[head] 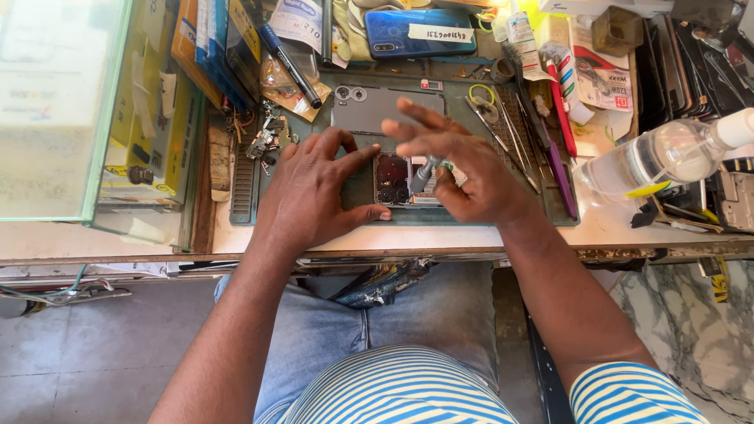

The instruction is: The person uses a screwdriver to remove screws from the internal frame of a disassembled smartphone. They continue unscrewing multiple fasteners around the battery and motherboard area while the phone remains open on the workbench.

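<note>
An opened phone [394,180] with its inner boards showing lies on a dark green work mat [542,206]. My left hand [314,192] lies flat on the mat, its fingers pressing the phone's left edge. My right hand [452,169] grips a small grey screwdriver [424,173] upright, tip down on the phone's middle, with the other fingers spread. A grey phone back cover [369,110] with round camera holes lies just beyond the hands.
Tweezers and thin tools [506,137] lie on the mat's right side. A clear plastic bottle [667,157] rests at right. A blue phone [416,31], a black marker [292,69], boxes [212,47] and a glass case [55,102] crowd the back and left.
</note>
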